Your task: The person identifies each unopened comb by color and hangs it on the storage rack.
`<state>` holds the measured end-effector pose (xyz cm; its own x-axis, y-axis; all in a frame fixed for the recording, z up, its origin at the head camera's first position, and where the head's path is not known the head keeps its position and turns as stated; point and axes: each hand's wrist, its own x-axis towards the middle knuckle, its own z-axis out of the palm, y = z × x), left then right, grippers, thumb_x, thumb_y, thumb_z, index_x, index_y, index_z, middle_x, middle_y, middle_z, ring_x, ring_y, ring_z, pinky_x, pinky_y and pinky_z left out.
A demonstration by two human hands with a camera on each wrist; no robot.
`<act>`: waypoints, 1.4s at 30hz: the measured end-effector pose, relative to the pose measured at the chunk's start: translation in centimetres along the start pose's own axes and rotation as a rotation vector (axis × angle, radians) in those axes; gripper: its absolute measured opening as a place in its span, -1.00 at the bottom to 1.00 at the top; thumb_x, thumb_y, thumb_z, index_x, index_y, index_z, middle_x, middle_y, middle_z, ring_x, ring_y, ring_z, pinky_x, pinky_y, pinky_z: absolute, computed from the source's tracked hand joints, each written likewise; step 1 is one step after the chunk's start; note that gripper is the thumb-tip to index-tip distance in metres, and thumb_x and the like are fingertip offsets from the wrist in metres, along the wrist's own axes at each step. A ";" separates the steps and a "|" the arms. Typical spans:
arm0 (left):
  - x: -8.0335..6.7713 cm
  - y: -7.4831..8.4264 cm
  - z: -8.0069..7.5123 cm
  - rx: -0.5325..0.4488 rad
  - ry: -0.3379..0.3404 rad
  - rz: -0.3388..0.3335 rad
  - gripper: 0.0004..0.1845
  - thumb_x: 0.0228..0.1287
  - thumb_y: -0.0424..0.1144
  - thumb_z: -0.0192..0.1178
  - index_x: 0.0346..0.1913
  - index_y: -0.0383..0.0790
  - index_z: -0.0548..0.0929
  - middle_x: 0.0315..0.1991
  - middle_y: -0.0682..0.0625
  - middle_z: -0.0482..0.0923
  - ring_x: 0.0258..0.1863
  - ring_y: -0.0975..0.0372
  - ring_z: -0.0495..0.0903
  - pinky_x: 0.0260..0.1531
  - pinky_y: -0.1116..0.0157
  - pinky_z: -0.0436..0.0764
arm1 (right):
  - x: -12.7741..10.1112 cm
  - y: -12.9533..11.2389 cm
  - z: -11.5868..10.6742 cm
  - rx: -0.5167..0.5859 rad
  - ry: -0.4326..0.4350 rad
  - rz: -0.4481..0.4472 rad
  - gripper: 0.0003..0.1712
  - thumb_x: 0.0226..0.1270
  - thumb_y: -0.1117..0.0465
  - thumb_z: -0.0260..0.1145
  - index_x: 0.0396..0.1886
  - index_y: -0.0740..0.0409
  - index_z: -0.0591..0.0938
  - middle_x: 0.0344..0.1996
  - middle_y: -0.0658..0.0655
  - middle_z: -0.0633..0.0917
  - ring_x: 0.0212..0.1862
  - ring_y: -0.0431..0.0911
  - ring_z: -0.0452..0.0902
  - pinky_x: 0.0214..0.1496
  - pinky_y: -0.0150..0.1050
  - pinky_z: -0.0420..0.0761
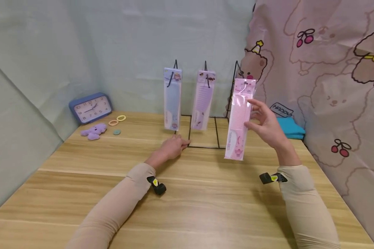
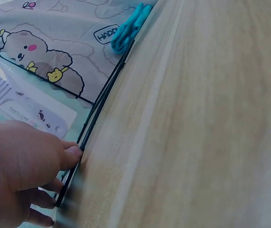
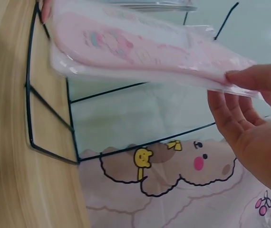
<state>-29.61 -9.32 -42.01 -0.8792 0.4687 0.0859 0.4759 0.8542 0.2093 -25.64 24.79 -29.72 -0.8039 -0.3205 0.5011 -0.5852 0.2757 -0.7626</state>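
Observation:
A black wire display rack (image 1: 218, 133) stands on the table, its base wires low and its hooks rising behind. My left hand (image 1: 171, 147) pinches the front base wire; in the left wrist view, its fingertips (image 2: 72, 154) meet that wire. With thumb and fingers, my right hand (image 1: 268, 124) pinches the right edge of a packaged pink comb (image 1: 240, 117) at the right hook. Whether the hook passes through the package's hole I cannot tell. A packaged blue comb (image 1: 172, 100) hangs on the left hook, a packaged purple comb (image 1: 203, 102) on the middle one.
At the back left are a blue alarm clock (image 1: 91, 108), a purple plush toy (image 1: 94, 130) and several small hair ties (image 1: 113, 122). A folded turquoise cloth (image 1: 290, 128) lies at the back right. Cloth curtains (image 1: 324, 86) stand close behind and beside the table.

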 end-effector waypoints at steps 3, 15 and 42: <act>0.0 0.1 0.1 -0.003 0.004 0.006 -0.58 0.55 -0.18 0.06 0.39 0.02 0.51 0.01 -0.23 0.55 -0.04 -0.07 0.50 -0.13 0.00 0.58 | 0.3 0.9 0.2 -0.052 0.073 0.029 -0.20 0.33 0.58 0.25 0.51 0.11 0.26 0.09 0.27 0.44 0.01 0.02 0.48 -0.07 -0.43 0.62; -0.5 -0.1 0.4 0.002 0.006 0.010 -0.59 0.55 -0.19 0.05 0.39 0.01 0.51 0.12 -0.30 0.52 0.05 -0.13 0.50 -0.01 -0.05 0.56 | 3.8 4.3 1.8 -0.057 0.220 0.110 -0.42 0.39 0.47 0.26 0.36 0.13 0.42 0.02 0.22 0.48 0.00 0.01 0.49 -0.12 -0.41 0.62; -0.3 -0.9 0.3 -0.020 0.041 0.031 -0.61 0.52 -0.16 0.10 0.33 -0.03 0.58 0.23 -0.31 0.51 0.17 -0.16 0.49 0.11 -0.10 0.52 | -1.1 8.0 0.7 -0.204 0.173 0.252 -0.77 0.43 0.41 0.23 0.00 0.47 0.49 -0.01 0.36 0.56 0.09 0.14 0.51 0.02 -0.35 0.51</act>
<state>-29.76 -10.15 -42.53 -0.8646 0.4847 0.1326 0.5025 0.8348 0.2251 -29.32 26.68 -36.66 -0.9215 -0.0662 0.3827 -0.3613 0.5073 -0.7823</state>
